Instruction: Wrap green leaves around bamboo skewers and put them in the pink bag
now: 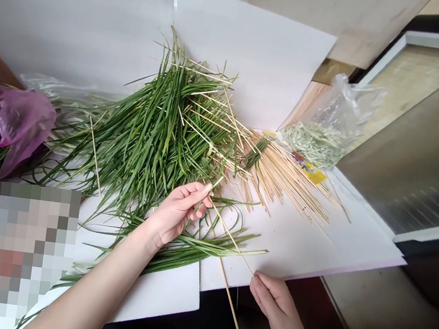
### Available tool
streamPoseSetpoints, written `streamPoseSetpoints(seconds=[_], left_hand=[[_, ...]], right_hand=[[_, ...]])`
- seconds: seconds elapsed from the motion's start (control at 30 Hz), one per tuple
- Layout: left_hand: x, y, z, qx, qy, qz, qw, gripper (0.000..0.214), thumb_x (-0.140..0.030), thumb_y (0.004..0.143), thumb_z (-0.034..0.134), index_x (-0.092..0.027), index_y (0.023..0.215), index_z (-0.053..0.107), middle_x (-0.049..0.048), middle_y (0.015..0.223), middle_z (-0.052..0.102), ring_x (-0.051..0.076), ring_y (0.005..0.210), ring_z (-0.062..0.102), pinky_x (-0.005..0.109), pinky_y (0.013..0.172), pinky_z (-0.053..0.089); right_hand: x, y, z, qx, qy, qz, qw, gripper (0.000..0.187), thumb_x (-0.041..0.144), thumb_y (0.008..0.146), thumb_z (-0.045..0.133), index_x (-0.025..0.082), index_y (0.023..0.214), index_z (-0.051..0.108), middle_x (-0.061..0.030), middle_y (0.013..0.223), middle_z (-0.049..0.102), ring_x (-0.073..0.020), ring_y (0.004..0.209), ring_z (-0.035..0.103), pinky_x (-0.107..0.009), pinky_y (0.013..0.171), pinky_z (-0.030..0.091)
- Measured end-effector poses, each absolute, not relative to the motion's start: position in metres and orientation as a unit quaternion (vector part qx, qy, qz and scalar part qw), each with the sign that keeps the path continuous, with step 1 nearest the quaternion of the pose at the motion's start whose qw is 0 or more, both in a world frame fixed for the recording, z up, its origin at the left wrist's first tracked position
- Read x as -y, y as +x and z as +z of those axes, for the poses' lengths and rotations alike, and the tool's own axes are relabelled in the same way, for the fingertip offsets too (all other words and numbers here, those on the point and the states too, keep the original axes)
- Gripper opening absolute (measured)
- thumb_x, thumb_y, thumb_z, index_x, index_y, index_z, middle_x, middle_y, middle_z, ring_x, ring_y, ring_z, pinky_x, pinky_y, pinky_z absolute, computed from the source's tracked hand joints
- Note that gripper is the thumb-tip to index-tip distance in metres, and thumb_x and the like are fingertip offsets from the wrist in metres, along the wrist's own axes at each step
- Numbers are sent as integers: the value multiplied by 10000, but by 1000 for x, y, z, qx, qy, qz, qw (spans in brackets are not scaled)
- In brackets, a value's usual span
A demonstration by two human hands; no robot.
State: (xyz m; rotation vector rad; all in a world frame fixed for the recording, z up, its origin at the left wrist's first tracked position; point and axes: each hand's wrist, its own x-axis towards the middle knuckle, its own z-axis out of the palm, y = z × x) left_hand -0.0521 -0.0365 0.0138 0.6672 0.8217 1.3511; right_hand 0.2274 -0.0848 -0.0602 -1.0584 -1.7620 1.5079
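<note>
head | pixelated patch [12, 256] hides lower left | right hand [279, 310] arm cut off

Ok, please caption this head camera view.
Left hand holds a thin wooden skewer among long green leaves on white board, right hand at its end.

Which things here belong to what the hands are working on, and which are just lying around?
In use: left hand; right hand; thin wooden skewers; long green leaves.

Lying around: pink plastic bag; clear plastic bag of pale leaf pieces; yellow-printed packet.
</note>
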Motion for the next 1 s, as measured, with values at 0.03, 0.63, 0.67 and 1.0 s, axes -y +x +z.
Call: streamPoseSetpoints(seconds=[0.03,0.63,0.67,1.0], left_hand=[[37,-52,13,-365,296,593,654,310,-350,789,823,-117,724,629,-24,631,592,9,442,433,108,399,316],[36,-54,14,-383,318,578,647,369,-386,790,812,-121,682,579,-47,567,528,4,406,396,119,385,259],[36,-54,14,-383,318,577,648,370,-384,791,811,-126,682,570,-48,564,526,6,405,396,119,382,254],[38,-52,17,-381,337,576,640,362,-356,802,804,-145,699,529,-55,574,531,10,408,408,110,380,262]], right_hand=[[85,227,-60,661,-396,566,292,543,564,1072,447,226,671,308,41,626,287,-149,556,277,-268,481,207],[86,225,-57,636,-402,585,302,549,571,1064,469,226,669,305,46,637,274,-148,564,254,-281,496,204],[86,225,-57,633,-403,587,303,552,576,1062,472,226,668,307,46,637,273,-147,564,252,-282,499,206],[86,224,-55,626,-411,592,296,579,632,1037,486,226,662,313,47,629,270,-146,561,249,-270,480,194]])
